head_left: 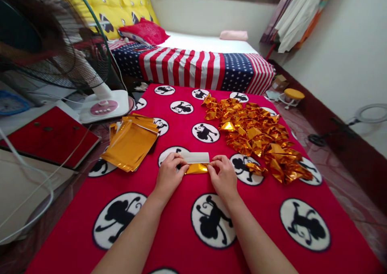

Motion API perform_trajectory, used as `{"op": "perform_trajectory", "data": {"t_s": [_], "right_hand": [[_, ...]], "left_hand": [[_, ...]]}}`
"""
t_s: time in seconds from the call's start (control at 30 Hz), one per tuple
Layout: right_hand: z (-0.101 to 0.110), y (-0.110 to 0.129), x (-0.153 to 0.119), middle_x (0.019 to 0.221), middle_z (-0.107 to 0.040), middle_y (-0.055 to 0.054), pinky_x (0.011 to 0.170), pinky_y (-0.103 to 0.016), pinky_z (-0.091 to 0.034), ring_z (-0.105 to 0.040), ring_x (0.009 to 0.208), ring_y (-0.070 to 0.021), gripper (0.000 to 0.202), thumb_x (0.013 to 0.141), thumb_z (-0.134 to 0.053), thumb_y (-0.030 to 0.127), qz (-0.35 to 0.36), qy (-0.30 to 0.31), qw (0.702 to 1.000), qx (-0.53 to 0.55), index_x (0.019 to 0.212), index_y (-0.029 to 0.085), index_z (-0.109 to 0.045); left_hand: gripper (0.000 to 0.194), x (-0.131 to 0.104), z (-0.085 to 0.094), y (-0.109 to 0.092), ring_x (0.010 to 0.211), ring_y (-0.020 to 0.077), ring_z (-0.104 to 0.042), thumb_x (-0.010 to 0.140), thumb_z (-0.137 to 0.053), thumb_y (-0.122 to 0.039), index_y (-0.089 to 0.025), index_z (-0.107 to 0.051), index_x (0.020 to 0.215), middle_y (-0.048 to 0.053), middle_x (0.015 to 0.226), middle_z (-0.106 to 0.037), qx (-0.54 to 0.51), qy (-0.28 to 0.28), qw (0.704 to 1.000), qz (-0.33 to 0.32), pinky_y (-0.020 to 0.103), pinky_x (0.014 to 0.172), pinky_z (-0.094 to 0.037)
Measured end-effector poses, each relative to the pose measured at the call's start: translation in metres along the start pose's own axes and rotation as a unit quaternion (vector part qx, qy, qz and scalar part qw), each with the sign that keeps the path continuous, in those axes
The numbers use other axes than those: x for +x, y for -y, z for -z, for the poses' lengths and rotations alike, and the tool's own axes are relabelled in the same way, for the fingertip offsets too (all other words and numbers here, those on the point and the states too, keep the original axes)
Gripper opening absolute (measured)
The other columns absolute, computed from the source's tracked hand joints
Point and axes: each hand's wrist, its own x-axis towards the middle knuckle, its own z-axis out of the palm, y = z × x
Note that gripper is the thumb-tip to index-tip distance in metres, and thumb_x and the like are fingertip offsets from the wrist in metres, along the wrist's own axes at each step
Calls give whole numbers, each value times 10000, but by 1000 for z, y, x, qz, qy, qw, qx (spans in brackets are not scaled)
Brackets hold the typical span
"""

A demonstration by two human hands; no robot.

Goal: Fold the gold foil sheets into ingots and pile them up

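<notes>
A sheet of gold foil paper, partly folded, lies in the middle of the red cloth. Its near part shows shiny gold, and a white strip of its back faces up beyond that. My left hand pinches the left end between thumb and fingers. At the right end, my right hand grips the same sheet in a like pinch. To the left rests a stack of flat gold foil sheets. A heap of folded gold foil pieces spreads over the right side, with one small piece nearest my right hand.
The red cloth bears black monkey figures in white circles. At the left stands a fan beside a red-topped cabinet. Beyond the cloth is a bed with a flag-patterned cover. A yellow stool stands on the floor at right.
</notes>
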Motion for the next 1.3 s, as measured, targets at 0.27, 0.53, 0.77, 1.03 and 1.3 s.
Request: {"op": "perform_trajectory", "data": {"t_s": [0.27,0.53,0.77,1.03,1.3], "right_hand": [[-1,1,1,914,-606,-47,814,-345,-438,-563,877,-207,135,803,-609,197,-8,0,999,-37,670,205,-588],[-1,3,1,907,-604,-50,808,-346,-429,-554,865,-205,173,842,-577,207,-11,1,999,-38,669,208,-566],[0,5,3,900,-601,-54,799,-347,-422,-549,861,-208,174,840,-565,197,-15,5,999,-50,667,207,-554],[-2,4,3,901,-597,-47,791,-344,-411,-549,857,-205,173,838,-580,208,-19,7,997,-71,668,207,-549],[-2,5,3,893,-595,-47,786,-346,-410,-544,851,-204,176,840,-569,202,-18,1,997,-73,665,210,-551]], "left_hand": [[26,1,2,-3,911,182,-608,793,-662,-170,-179,-670,769,38,905,-613,4,-21,1000,7,322,857,-492],[77,0,1,-1,946,198,-610,827,-616,-166,-179,-636,754,50,941,-614,20,-25,999,16,345,873,-486],[91,2,2,-4,919,194,-608,814,-618,-152,-178,-634,728,50,922,-617,20,-21,999,24,337,854,-486],[91,4,1,-1,887,188,-610,810,-637,-179,-177,-659,721,45,898,-628,33,-17,999,25,324,827,-489],[84,5,2,-2,887,187,-610,796,-645,-163,-178,-657,714,45,892,-630,30,-20,999,24,320,827,-491]]}}
